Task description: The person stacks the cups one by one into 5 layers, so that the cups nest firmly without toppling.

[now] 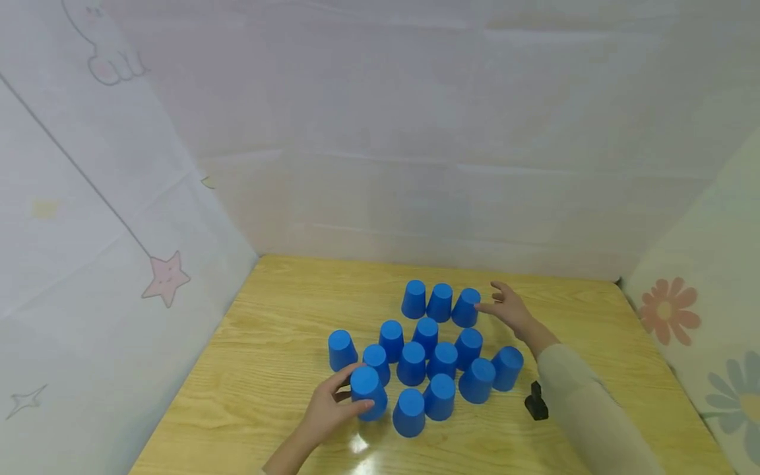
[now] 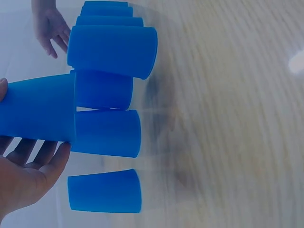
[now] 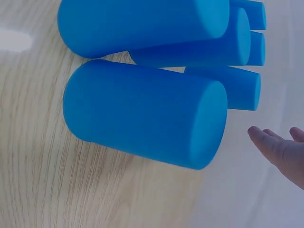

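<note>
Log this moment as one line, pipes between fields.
Left hand: holds inverted blue cup | Right hand: beside back row's rightmost cup, contact unclear | Other cups: inverted on table

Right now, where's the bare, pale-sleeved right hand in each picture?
Head: right hand, right of centre, by the back row's right end.
Left wrist: right hand, top left.
Right wrist: right hand, right edge, partly cut off.
Shared landmark: blue, tapered, upside-down cups.

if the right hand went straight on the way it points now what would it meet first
Probably the rightmost blue cup in the back row of three: the thumb of the right hand appears at its edge. Depth is unclear, so the other fingers might pass behind it.
</note>
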A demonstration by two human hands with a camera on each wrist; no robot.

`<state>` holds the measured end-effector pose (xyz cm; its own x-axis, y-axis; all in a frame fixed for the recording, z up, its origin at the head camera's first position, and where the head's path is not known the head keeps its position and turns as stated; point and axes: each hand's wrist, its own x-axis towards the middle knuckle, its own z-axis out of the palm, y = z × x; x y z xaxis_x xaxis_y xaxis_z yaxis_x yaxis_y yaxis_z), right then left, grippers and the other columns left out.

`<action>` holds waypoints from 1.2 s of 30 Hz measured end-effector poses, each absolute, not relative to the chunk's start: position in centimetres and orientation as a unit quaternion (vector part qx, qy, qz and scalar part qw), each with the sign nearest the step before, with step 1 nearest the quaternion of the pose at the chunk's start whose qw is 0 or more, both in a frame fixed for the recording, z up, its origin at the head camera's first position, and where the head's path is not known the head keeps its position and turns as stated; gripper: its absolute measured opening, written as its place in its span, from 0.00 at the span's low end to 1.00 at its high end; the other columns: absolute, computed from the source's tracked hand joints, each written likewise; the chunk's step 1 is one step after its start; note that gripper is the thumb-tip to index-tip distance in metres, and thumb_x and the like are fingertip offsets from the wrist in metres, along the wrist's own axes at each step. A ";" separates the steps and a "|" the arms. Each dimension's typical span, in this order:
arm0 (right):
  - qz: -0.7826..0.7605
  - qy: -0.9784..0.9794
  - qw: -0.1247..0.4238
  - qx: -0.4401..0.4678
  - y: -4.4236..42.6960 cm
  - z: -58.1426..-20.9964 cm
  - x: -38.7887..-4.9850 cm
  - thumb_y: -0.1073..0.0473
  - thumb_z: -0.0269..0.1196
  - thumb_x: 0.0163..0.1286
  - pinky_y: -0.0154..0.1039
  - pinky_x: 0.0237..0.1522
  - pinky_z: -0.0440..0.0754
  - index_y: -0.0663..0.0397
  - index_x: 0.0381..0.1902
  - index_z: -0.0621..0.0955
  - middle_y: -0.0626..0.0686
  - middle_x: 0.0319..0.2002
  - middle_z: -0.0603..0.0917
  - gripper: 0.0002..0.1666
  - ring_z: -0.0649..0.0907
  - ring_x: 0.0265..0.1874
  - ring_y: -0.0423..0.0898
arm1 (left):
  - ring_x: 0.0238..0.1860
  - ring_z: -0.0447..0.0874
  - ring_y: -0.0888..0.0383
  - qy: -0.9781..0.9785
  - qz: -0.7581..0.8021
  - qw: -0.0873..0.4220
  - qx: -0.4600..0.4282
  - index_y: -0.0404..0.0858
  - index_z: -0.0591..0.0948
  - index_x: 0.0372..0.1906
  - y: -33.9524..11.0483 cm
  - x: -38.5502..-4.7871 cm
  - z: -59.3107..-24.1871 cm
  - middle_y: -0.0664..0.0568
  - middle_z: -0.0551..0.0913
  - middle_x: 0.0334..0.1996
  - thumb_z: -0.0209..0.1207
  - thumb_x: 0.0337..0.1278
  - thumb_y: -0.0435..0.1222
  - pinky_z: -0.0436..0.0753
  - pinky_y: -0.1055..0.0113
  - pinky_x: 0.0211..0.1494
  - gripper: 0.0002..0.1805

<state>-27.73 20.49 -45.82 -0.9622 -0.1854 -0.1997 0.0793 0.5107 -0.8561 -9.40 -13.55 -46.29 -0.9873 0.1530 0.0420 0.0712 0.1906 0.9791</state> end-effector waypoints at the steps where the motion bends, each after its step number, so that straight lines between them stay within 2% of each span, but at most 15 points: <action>1: -0.494 0.859 0.133 -0.036 20.6 -45.7 -27.5 0.51 0.60 0.57 0.60 0.52 0.57 0.61 0.65 0.46 0.70 0.61 0.51 0.48 0.53 0.59 0.64 | 0.49 0.67 0.41 0.771 0.632 0.033 0.072 0.30 0.69 0.53 -13.5 -9.4 -45.9 0.36 0.70 0.50 0.64 0.39 0.31 0.72 0.51 0.46 0.30; 7: -0.493 0.858 0.127 -0.064 21.5 -45.1 -25.9 0.49 0.61 0.56 0.61 0.51 0.58 0.62 0.64 0.49 0.71 0.60 0.53 0.48 0.54 0.58 0.66 | 0.49 0.68 0.43 0.771 0.629 0.021 0.092 0.34 0.70 0.54 -13.9 -10.7 -45.7 0.41 0.72 0.49 0.65 0.40 0.32 0.72 0.51 0.46 0.29; 12: -0.501 0.852 0.132 -0.072 22.4 -45.0 -24.7 0.49 0.61 0.56 0.61 0.52 0.56 0.61 0.65 0.48 0.70 0.60 0.53 0.48 0.53 0.58 0.65 | 0.49 0.70 0.49 0.778 0.615 0.018 0.129 0.37 0.70 0.54 -13.9 -11.9 -46.1 0.47 0.73 0.49 0.64 0.41 0.36 0.72 0.56 0.47 0.30; 17: -0.508 0.848 0.128 -0.083 22.9 -44.9 -23.9 0.51 0.60 0.57 0.60 0.52 0.56 0.61 0.65 0.48 0.70 0.60 0.53 0.47 0.53 0.59 0.65 | 0.47 0.71 0.48 0.777 0.611 0.016 0.154 0.35 0.71 0.53 -13.6 -12.4 -44.3 0.46 0.74 0.46 0.63 0.42 0.32 0.72 0.54 0.46 0.27; 22: -0.511 0.847 0.126 -0.080 23.0 -44.7 -22.9 0.51 0.61 0.56 0.60 0.52 0.57 0.62 0.64 0.49 0.70 0.60 0.54 0.47 0.53 0.58 0.65 | 0.48 0.70 0.47 0.789 0.598 0.018 0.137 0.34 0.71 0.53 -13.6 -13.0 -42.3 0.45 0.74 0.46 0.63 0.42 0.31 0.71 0.51 0.47 0.27; 31: -0.516 0.843 0.123 -0.090 22.5 -44.7 -21.6 0.51 0.61 0.56 0.61 0.51 0.58 0.59 0.64 0.52 0.68 0.60 0.56 0.45 0.55 0.58 0.64 | 0.49 0.71 0.51 0.810 0.575 0.000 0.116 0.36 0.70 0.54 -14.0 -15.7 -41.7 0.46 0.75 0.47 0.63 0.42 0.31 0.71 0.53 0.48 0.28; 36: -0.523 0.839 0.107 -0.105 22.1 -44.6 -20.9 0.53 0.61 0.57 0.58 0.53 0.58 0.60 0.63 0.54 0.68 0.59 0.58 0.42 0.57 0.58 0.64 | 0.49 0.69 0.49 0.814 0.569 0.000 0.116 0.36 0.70 0.55 -14.0 -17.0 -41.5 0.46 0.74 0.48 0.62 0.44 0.33 0.70 0.51 0.48 0.28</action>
<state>-20.87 22.13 -44.60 -0.9548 -0.2888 -0.0698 -0.0644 0.4305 -0.9003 -17.04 -14.04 -41.53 -0.9733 0.1878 0.1321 0.1886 0.3259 0.9264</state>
